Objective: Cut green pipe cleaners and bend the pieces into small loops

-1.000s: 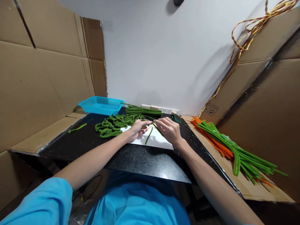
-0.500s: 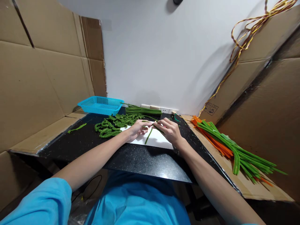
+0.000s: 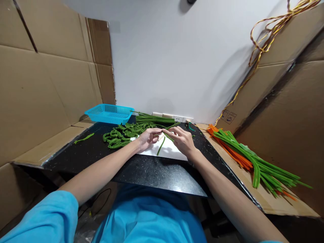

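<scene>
Item: green fuzzy stem (image 3: 174,125), pinched in the fingertips of left hand (image 3: 146,139) and right hand (image 3: 184,139), above the white sheet (image 3: 173,152) on the black table (image 3: 152,172); best worked, I judge, with both pinches close together, pressure light, free end clear.

Glossy black tabletop (image 3: 162,175), fuzzy green stems (image 3: 155,119).

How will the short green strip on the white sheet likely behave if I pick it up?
The short green strip is probably light, since it looks so thin. It likely bends and holds its shape, judging by the similar-looking looped green strands near the left hand. It may slide easily, lying loose on the flat white sheet.
</scene>
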`<state>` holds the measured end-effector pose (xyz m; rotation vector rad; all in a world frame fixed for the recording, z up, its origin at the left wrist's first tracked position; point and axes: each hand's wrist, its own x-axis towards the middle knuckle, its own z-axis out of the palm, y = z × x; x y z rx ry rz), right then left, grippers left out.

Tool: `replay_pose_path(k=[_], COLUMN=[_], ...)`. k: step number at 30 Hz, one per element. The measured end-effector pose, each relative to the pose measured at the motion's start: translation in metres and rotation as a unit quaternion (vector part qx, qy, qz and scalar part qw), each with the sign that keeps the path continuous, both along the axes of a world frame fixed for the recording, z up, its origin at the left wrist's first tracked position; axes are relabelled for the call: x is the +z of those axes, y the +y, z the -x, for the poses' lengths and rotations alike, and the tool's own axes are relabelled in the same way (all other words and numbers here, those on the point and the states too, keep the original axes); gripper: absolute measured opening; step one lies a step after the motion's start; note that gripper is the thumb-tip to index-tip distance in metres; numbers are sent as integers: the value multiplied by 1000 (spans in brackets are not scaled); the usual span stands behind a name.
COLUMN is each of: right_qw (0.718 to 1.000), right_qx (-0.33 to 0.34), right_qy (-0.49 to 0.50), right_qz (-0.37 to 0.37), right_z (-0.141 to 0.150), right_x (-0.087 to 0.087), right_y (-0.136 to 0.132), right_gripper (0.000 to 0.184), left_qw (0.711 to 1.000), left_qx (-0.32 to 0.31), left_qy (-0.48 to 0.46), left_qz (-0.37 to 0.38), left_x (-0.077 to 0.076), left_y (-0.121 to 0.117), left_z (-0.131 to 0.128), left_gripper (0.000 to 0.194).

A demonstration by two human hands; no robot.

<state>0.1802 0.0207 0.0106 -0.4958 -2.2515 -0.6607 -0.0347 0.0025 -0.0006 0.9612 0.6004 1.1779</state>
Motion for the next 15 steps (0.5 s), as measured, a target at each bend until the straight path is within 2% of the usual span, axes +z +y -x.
replay_pose_path(k=[2,5,9,12,15], right_qw=[1000,999,999,999,989], right_qx=[3,3,-11,22,70], right_qy=[14,-16,-36,-6,82], right_qz=[-13,-31,-24,30,98], right_z=[-1,0,12,20,22], right_x=[-3,-9,-14,-12,-9], right_y=[1,1,-4,-11,-17], right_gripper=[49,47,54,62,63], left_qw=[1000,1000,999,995,996], left_qx=[-14,-15,31,67,50], left_qy=[5,8,-35,-70,-78], left_qz=[-1,2,21,30,17], left_x=[0,2,8,11,13], left_y=[-3,-9,-16,-19,-21], left_z=[-2,-7,-11,-12,-13], left_gripper=[16,15,15,7,4])
